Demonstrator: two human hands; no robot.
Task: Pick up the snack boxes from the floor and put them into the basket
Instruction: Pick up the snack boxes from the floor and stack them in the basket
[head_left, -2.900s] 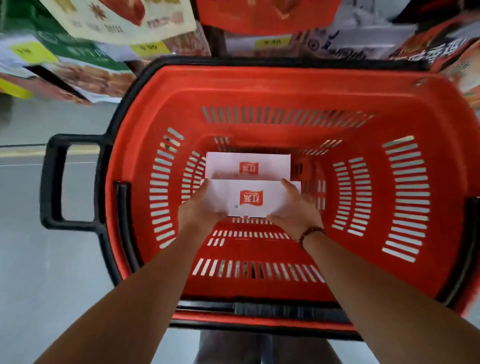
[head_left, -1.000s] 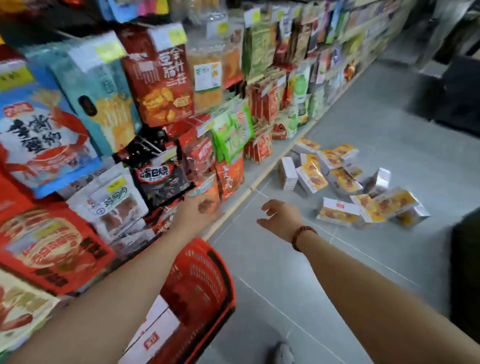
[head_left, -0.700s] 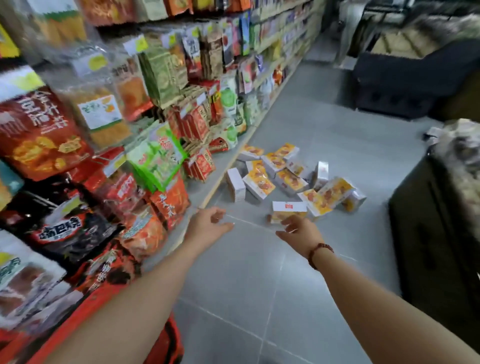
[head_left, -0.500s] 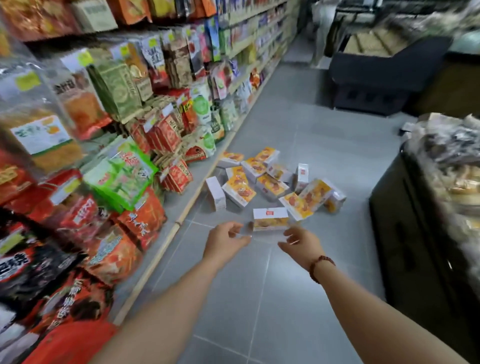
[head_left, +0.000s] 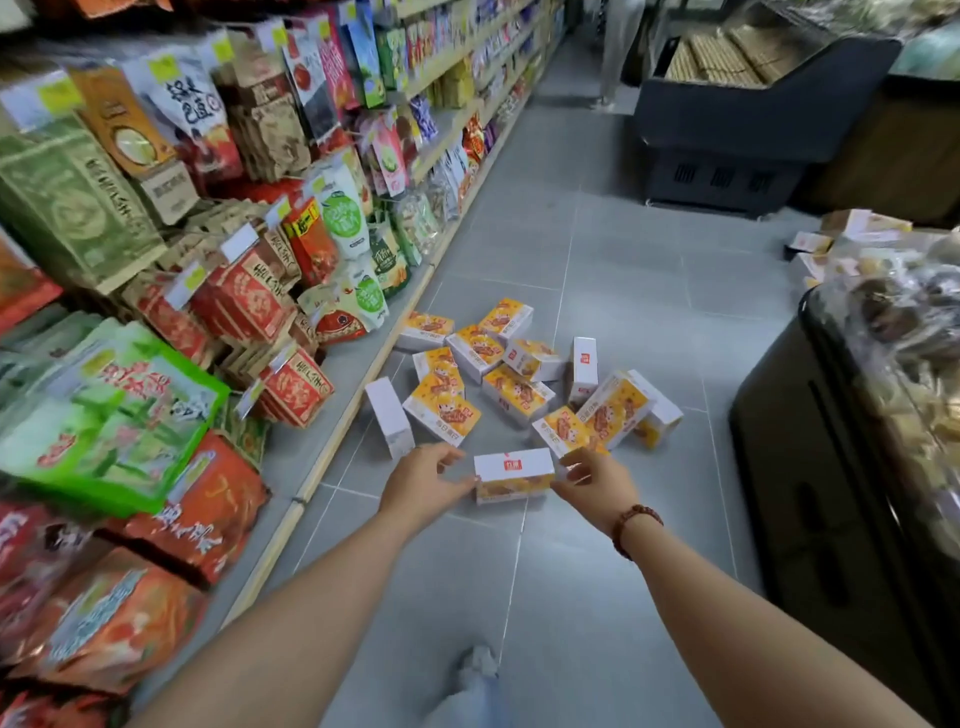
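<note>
Reaching out, the person is holding the left hand (head_left: 423, 486) and right hand (head_left: 597, 480) open, one at each end of the nearest box (head_left: 514, 474), which is lying on the floor (head_left: 571, 597) before the pile (head_left: 517, 395), likely so both can squeeze and lift it.

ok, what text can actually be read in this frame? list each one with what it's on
"每日蛋白" (probably; small): lower front edge of the yellow cardboard snack box in the floor pile.
Red logo on the nearest white-topped snack box: too blurred to read.
Large black characters on the white pouch on the upper shelf: blurred, not sure.
Yellow price tags on the shelf goods: unreadable.
</note>
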